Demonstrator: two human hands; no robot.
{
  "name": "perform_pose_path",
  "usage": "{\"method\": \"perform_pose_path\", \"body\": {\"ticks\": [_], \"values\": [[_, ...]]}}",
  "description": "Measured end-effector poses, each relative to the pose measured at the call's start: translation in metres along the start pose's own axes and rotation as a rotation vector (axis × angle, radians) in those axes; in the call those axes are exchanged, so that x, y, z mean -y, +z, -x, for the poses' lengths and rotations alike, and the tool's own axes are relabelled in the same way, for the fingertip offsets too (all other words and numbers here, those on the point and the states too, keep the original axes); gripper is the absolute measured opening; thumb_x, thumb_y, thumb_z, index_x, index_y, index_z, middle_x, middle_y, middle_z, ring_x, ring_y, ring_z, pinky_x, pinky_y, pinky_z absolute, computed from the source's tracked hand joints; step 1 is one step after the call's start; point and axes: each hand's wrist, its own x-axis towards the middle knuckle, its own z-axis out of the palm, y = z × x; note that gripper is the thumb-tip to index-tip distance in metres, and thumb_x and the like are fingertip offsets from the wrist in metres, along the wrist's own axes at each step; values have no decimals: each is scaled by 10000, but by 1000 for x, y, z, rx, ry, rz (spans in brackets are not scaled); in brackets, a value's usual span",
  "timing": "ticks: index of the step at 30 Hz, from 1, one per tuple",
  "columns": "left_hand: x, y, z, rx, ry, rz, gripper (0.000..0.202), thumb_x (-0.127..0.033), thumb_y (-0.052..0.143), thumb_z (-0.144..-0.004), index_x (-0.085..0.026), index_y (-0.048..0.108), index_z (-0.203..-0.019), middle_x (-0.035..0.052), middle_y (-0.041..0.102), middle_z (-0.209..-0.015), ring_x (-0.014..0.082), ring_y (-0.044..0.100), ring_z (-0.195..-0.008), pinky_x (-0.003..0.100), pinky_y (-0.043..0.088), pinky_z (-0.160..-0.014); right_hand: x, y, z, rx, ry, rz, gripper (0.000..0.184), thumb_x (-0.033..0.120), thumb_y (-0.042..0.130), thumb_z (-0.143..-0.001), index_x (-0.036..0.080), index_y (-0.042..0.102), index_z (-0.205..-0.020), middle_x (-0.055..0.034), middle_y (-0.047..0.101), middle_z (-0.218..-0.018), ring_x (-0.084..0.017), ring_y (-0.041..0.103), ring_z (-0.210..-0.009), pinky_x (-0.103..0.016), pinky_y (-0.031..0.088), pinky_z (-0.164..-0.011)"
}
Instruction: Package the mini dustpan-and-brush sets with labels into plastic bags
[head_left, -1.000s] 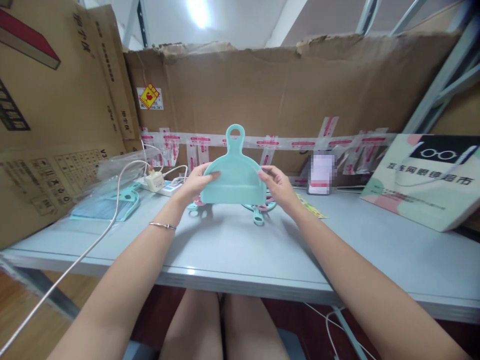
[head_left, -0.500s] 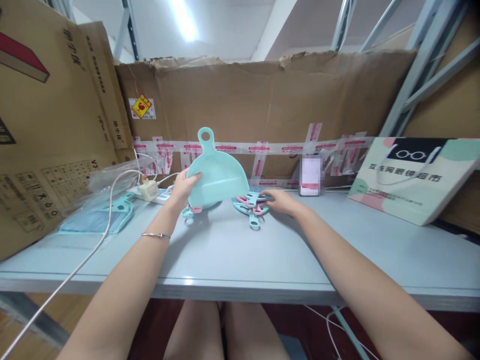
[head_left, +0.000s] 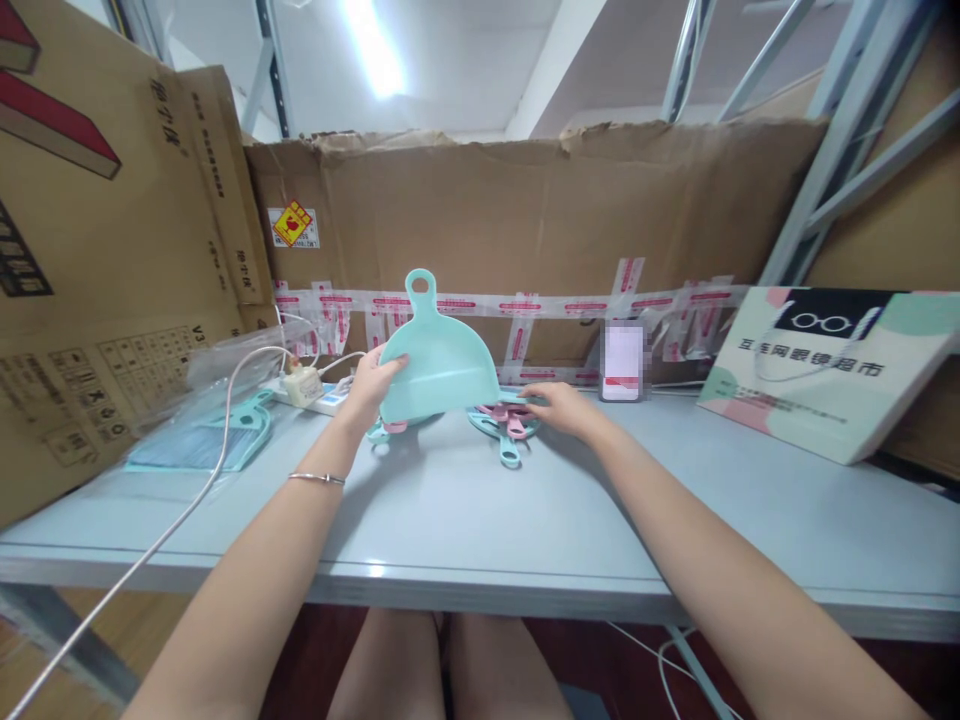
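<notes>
My left hand [head_left: 373, 388] grips a mint-green dustpan [head_left: 441, 365] by its left side. The dustpan is held upright above the table, its holed handle pointing up. Behind and below it, partly hidden, lie more mint and pink pieces [head_left: 395, 428]. My right hand [head_left: 559, 408] has its fingers closed on the end of a small mint-green brush [head_left: 513, 396], right of the dustpan. Under that brush is a pile of mint and pink brushes [head_left: 510, 452] with holed handles. Bristles are hardly visible here.
A bagged mint dustpan set [head_left: 199, 440] lies at left beside a white cable [head_left: 217, 480] and a plug adapter [head_left: 303, 385]. A phone [head_left: 622, 362] leans at the back. A printed box [head_left: 817, 370] stands at right; cardboard [head_left: 465, 220] walls the rear.
The brush in my right hand has turned and flattened over the pile, showing pink handles beneath. My left hand keeps the dustpan nearly in place. The whole view has shifted slightly down.
</notes>
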Motion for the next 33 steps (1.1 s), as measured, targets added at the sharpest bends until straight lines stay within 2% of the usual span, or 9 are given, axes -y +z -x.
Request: {"method": "perform_pose_path", "body": {"ticks": [4,8,16,27,31,33], "values": [[-1,0,0,-11,12,-22,321,-308,720,-521,-149,638,-787,-5,628,-683,157,559,-657,252,437,-636,0,3,-1,43,-51,4,215,200,545,-790,206,687,-952,-45,703,-1020,-201,632,-946,-269,442,-802],[-1,0,2,-5,12,-48,347,-323,708,-536,-142,638,-823,-3,612,-680,146,539,-613,248,430,-589,0,3,-1,-8,-19,8,244,199,488,-818,194,663,-987,-61,692,-1047,-202,622,-957,-275,432,-798],[-3,0,7,6,-57,-73,380,-349,700,-552,-172,635,-882,-14,584,-639,145,506,-532,251,405,-504,6,8,3,-73,15,57,175,240,509,-760,210,629,-884,-51,688,-928,-202,604,-830,-270,409,-678],[-3,5,2,-18,15,-51,303,-270,696,-522,-152,599,-784,15,607,-714,178,555,-685,271,448,-650,-3,3,0,-181,61,-12,183,362,548,-783,204,620,-841,-56,682,-895,-200,589,-815,-268,390,-672],[-1,7,-1,4,43,-77,274,-190,662,-579,-118,573,-828,32,621,-781,168,560,-752,272,452,-734,-8,3,-1,-243,55,-27,155,343,575,-780,199,607,-826,-56,672,-866,-207,574,-807,-299,396,-704],[0,8,-3,56,76,-83,252,-143,636,-623,-91,559,-856,33,618,-797,142,542,-746,277,448,-773,-11,3,-2,-326,42,-47,142,340,568,-801,203,590,-827,-51,655,-853,-211,563,-817,-325,398,-739]]}}
